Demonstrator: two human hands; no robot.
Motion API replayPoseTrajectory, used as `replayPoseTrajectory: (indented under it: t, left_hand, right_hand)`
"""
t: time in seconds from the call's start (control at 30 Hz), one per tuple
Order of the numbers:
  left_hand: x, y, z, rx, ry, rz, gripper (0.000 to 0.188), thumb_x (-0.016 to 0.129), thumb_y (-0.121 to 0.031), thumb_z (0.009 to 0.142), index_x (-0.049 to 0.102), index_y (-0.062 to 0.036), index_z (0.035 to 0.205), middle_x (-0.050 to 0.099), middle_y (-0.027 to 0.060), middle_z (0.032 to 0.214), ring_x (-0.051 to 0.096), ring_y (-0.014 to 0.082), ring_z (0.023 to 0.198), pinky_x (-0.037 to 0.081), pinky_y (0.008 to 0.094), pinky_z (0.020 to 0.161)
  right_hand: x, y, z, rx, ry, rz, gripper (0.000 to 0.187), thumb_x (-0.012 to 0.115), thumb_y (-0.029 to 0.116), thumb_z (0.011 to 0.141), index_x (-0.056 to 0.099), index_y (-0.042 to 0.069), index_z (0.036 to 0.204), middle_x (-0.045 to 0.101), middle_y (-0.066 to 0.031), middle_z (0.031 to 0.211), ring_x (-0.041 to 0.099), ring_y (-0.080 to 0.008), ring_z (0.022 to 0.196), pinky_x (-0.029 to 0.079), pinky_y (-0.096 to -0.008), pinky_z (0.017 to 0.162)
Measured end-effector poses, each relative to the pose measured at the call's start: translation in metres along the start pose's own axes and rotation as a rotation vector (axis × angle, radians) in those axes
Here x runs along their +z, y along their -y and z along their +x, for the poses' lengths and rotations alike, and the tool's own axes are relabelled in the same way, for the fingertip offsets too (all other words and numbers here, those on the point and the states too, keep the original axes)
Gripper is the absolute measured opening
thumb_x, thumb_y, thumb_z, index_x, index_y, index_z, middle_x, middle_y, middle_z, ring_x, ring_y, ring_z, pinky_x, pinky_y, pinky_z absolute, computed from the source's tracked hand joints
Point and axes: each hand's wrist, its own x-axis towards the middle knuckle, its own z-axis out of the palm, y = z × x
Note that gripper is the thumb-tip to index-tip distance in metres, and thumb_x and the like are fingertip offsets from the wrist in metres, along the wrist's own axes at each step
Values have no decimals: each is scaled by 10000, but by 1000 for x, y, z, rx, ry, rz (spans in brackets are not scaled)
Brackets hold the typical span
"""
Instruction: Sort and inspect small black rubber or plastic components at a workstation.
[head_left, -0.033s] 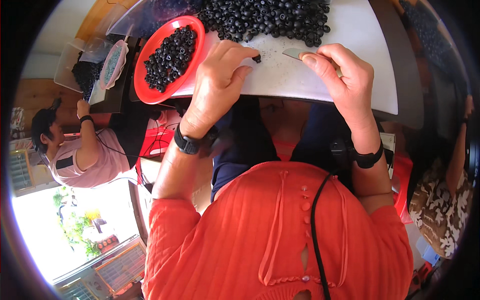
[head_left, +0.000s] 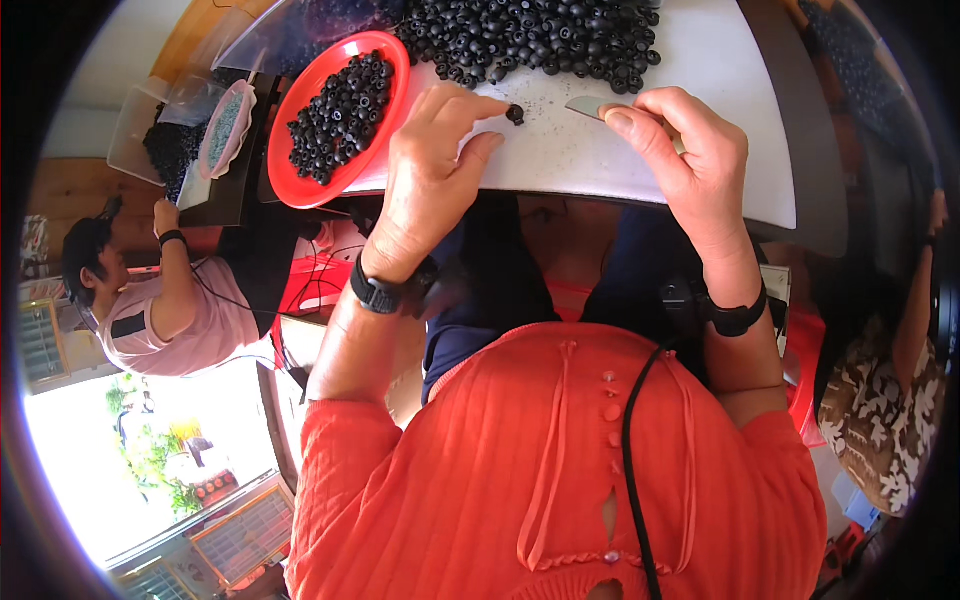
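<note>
In my right hand [head_left: 695, 145] a small knife [head_left: 583, 105] with a short grey blade is pinched between thumb and fingers; its tip points left above the white board [head_left: 640, 165]. My left hand [head_left: 435, 150] is open, thumb and index finger apart. At the tip of that index finger is one small round black part [head_left: 515, 114] with a hole; I cannot tell whether they touch. Beyond my hands lies a large heap of similar black parts [head_left: 530, 40]. Left of my left hand, a red oval plate [head_left: 290, 185] holds many more of them.
Dark specks dot the board. A clear plastic sheet or bin wall [head_left: 265, 35] stands behind the plate. At the left a person [head_left: 175, 310] sits beside a pink-rimmed bowl [head_left: 222, 135] and a clear tub [head_left: 130, 140]. Another person's patterned garment [head_left: 885, 430] shows at the right.
My left hand has drawn slightly left, and the black part by its index finger has turned so its hole shows. My right hand with the knife has hardly moved.
</note>
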Motion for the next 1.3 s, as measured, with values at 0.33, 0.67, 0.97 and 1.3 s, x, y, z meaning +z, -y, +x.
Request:
replayPoseTrajectory:
  t: [0.33,0.67,0.97,1.3]
  left_hand:
    - [23,-7,9,-48,-119,70,127,793,-48,783,714,-15,877,640,115,864,644,315,831,520,420,697]
    - [26,3,20,116,-9,502,98,720,-18,815,721,-30,912,627,116,893,626,350,873,526,451,728]
    - [24,8,20,-20,2,236,97,674,-51,903,715,-20,985,626,133,929,630,361,910,524,459,759]
    - [26,-3,20,84,55,386,109,695,-60,892,716,-15,989,633,146,921,642,370,870,525,437,753]
  right_hand:
    - [0,-1,0,-20,6,-40,239,830,205,882,675,41,803,628,-53,656,567,-175,538,439,-304,514]
    - [1,1,1,-24,21,-49,251,828,224,879,668,60,776,624,-54,642,570,-196,523,434,-325,504]
    - [4,0,0,-14,40,-105,263,818,257,882,665,75,770,629,-49,640,582,-218,527,441,-346,504]
    - [4,1,1,-28,41,-144,263,817,263,879,667,77,769,624,-63,634,592,-238,537,444,-367,505]
